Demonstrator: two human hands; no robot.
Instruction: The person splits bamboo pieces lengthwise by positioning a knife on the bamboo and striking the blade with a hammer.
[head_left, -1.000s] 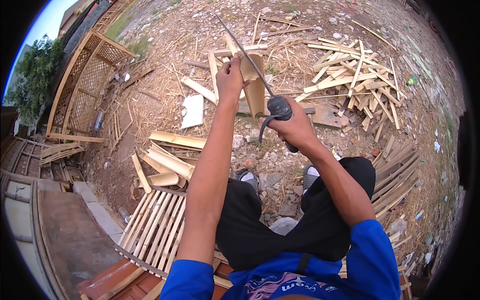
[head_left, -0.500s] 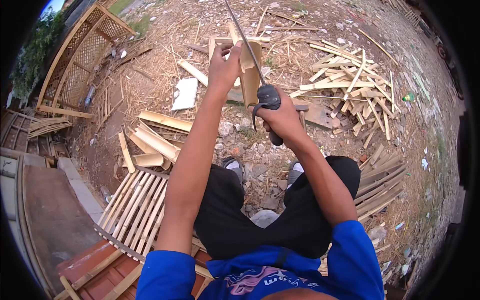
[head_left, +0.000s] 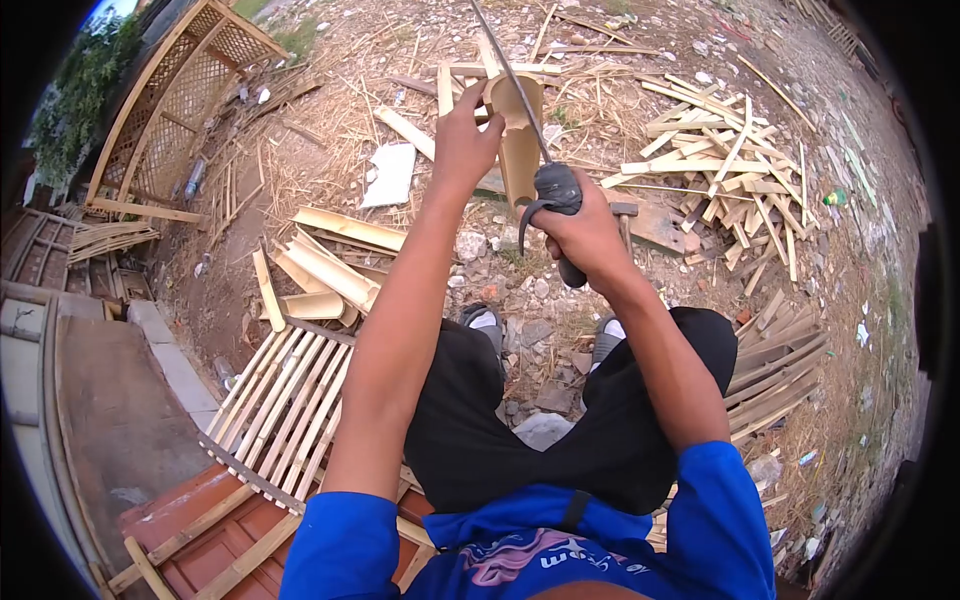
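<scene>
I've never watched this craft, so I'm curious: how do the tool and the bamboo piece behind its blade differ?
Colour: the tool's handle and blade are dark; the bamboo is pale tan.
Shape: the tool's blade is narrow and straight, while the bamboo is broad and curved like a trough.
Hold: the tool's handle is in the right grip; the bamboo is beside the left grip.
Both are long.
</scene>
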